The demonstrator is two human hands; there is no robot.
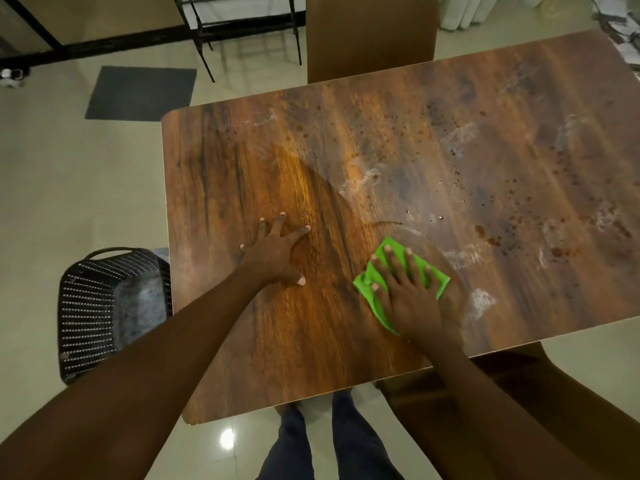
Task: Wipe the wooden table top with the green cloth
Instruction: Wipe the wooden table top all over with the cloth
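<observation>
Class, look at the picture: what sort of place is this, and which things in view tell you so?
Probably a home dining area: a stained wooden table top with a brown chair tucked at its far side, a glossy tiled floor, and a black perforated plastic basket beside the table.

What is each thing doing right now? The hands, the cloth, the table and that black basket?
left hand: flat on the table, fingers spread, holding nothing
right hand: pressed flat on the cloth
green cloth: folded, lying under the hand
table: left part clean, right part spotted and smeared
black basket: on the floor beside the table

Two hands (278,252), one cloth (394,252), one table (450,133)
</observation>
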